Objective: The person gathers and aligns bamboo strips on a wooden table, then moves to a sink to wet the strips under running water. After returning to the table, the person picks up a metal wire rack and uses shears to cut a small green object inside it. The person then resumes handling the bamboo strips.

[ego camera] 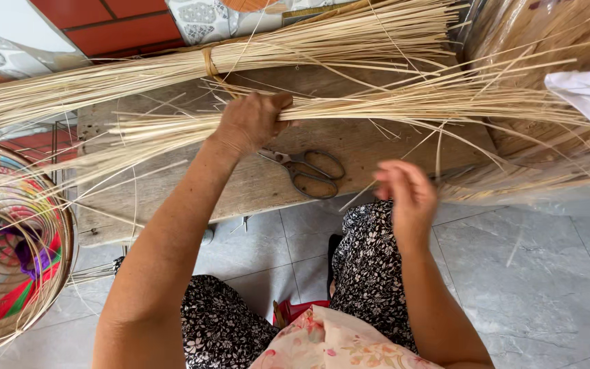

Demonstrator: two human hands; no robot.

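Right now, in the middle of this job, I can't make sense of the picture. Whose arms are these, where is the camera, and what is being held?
There is no machine: a person works with bare hands, and the single camera sits on their head, looking down. The left hand grips a bundle of thin pale straw-coloured reed strips lying across a worn wooden bench. The right hand hovers lower, fingers pinched together; whether it holds a strand is unclear. Metal scissors lie on the bench between the hands. A round woven frame with colourful cloth stands at left.
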